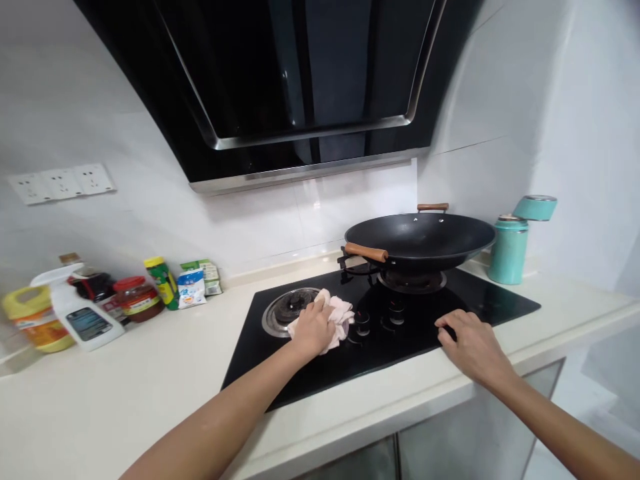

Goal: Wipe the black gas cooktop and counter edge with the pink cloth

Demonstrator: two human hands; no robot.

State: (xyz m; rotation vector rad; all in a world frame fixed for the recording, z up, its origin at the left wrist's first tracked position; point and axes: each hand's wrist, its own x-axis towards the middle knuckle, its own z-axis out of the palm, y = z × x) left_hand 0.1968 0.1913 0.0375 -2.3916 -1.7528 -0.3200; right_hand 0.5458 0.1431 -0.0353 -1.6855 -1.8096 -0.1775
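Pink cloth (344, 315) lies bunched at the left burner (292, 305), fingers of your left hand (315, 327) grasping it; your right hand (471, 343) curls loosely, seemingly empty; pushing rightward could turn the nearest knob (363, 324).

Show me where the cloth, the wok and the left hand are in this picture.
Cloth (343, 313): head view, on its exposed crumpled folds.
Wok (421, 237): head view, on the inside of its bowl.
Left hand (314, 328): head view, on the back of the hand.
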